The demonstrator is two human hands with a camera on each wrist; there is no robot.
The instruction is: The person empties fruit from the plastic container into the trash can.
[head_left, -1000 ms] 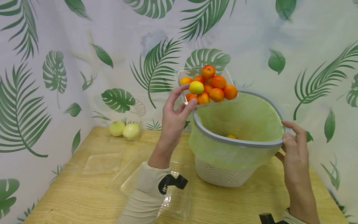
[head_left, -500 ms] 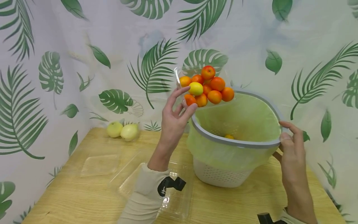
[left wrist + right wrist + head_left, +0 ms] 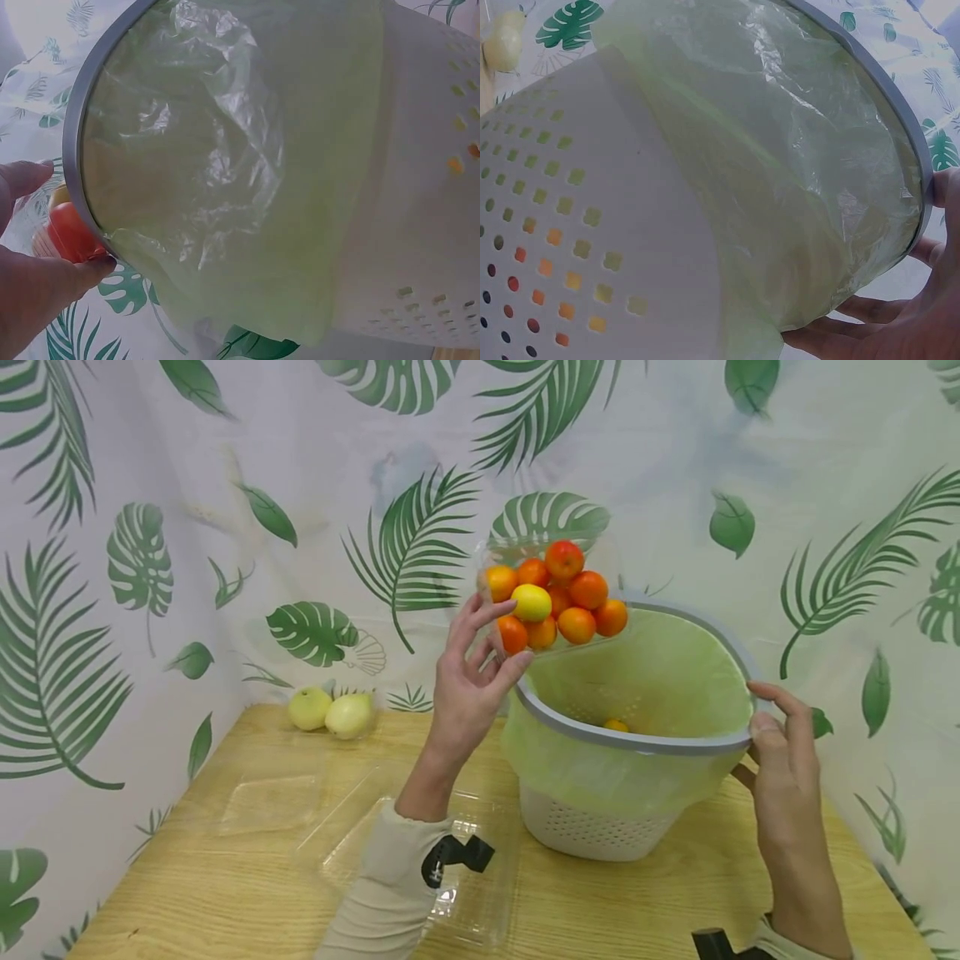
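My left hand (image 3: pixel 468 689) grips the near left corner of a clear plastic tray (image 3: pixel 487 550), thumb below and fingers along its side. Several orange-red round fruits (image 3: pixel 577 625) and one yellow fruit (image 3: pixel 531 602) lie in the tray, which tilts over the left rim of a white perforated basket (image 3: pixel 592 827). A thin green plastic bag (image 3: pixel 585 777) lines the basket and folds down outside its grey rim (image 3: pixel 637 743). One orange fruit (image 3: pixel 617 725) shows inside. Orange and red show through the basket holes in the right wrist view. My right hand (image 3: pixel 791 777) holds the rim at its right side.
Two pale yellow-green fruits (image 3: pixel 330 714) sit at the table's back left. Clear plastic trays (image 3: pixel 270 802) lie on the wooden table (image 3: pixel 210 902), partly behind the left forearm. A leaf-patterned cloth (image 3: pixel 660 460) hangs behind and at the sides.
The tray has tipped a little further in my left hand, and its fruits have shifted slightly. My right hand keeps its hold on the basket rim.
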